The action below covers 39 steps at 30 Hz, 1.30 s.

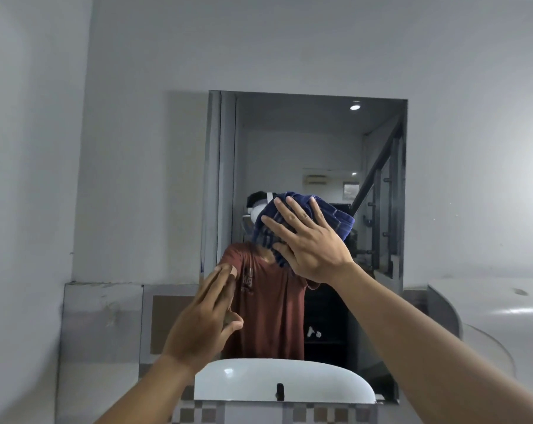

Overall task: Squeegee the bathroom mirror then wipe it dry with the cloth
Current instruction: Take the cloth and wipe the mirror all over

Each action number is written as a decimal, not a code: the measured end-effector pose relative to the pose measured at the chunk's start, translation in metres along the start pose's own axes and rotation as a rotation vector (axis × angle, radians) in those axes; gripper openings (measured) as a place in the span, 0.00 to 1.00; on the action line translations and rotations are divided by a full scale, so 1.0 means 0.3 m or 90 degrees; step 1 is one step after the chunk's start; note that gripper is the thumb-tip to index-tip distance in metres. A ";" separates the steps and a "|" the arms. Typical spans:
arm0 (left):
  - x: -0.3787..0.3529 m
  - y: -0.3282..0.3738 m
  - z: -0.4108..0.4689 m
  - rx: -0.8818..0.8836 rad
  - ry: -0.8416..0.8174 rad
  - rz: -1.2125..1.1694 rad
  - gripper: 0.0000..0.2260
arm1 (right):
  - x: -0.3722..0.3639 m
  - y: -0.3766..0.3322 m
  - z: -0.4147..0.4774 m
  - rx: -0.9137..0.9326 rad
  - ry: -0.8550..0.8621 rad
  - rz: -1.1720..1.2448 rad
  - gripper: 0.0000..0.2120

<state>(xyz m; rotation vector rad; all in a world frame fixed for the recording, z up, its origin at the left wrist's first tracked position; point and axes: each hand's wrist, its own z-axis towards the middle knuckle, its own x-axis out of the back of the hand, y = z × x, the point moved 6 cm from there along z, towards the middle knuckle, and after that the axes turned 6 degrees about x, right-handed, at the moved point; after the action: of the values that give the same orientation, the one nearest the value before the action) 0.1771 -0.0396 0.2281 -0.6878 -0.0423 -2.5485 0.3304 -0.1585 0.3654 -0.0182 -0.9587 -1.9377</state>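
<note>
Wiping is the step in hand, I judge: my right hand [308,240] lies flat on the blue cloth [335,217], fingers spread wide and straight, and presses it against the mirror [305,142] about halfway up the glass, a little right of its middle. No squeegee shows anywhere, so I take that part to be done.

My left hand [204,319] is raised at the lower left edge of the mirror, fingers straight and pressed together, thumb drawn in toward the palm, holding nothing. Its fingertips seem to meet their own reflection, so they are on the glass or just off it; I cannot tell which.

The cloth is a bunched wad, wider than it is tall, its long axis running roughly left to right with the right end slightly higher. My fingers point up and to the left across it. The mirror stands upright on the wall facing me, long axis vertical, its foot just behind the white sink [283,381].

The next move calls for steady flat pressure and overlapping passes toward the upper part and the sides, with the wad kept under my palm.
</note>
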 end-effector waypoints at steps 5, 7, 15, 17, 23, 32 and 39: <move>-0.002 -0.003 -0.002 -0.035 0.044 0.049 0.37 | 0.011 0.073 -0.036 -0.072 0.029 0.018 0.28; 0.007 0.003 0.005 -0.042 0.046 0.073 0.36 | 0.012 0.105 -0.050 -0.108 0.034 0.019 0.29; 0.126 0.001 0.119 0.005 0.064 0.034 0.32 | 0.003 0.150 -0.085 -0.191 0.035 0.011 0.31; 0.161 0.012 0.184 -0.008 0.056 0.044 0.36 | 0.002 0.151 -0.083 -0.194 0.038 0.020 0.31; 0.263 0.015 0.401 -0.037 0.009 0.094 0.48 | 0.003 0.169 -0.094 -0.203 0.054 0.030 0.30; 0.287 0.011 0.479 -0.087 -0.003 0.180 0.49 | 0.001 0.262 -0.142 -0.298 0.115 0.030 0.29; 0.292 0.017 0.478 -0.085 -0.006 0.171 0.49 | -0.010 0.277 -0.214 -0.393 0.161 0.054 0.30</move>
<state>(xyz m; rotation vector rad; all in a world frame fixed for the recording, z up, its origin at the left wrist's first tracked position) 0.1804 -0.0620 0.3948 -0.7039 0.2048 -2.3043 0.4172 -0.2174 0.3705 -0.1616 -0.1709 -2.0264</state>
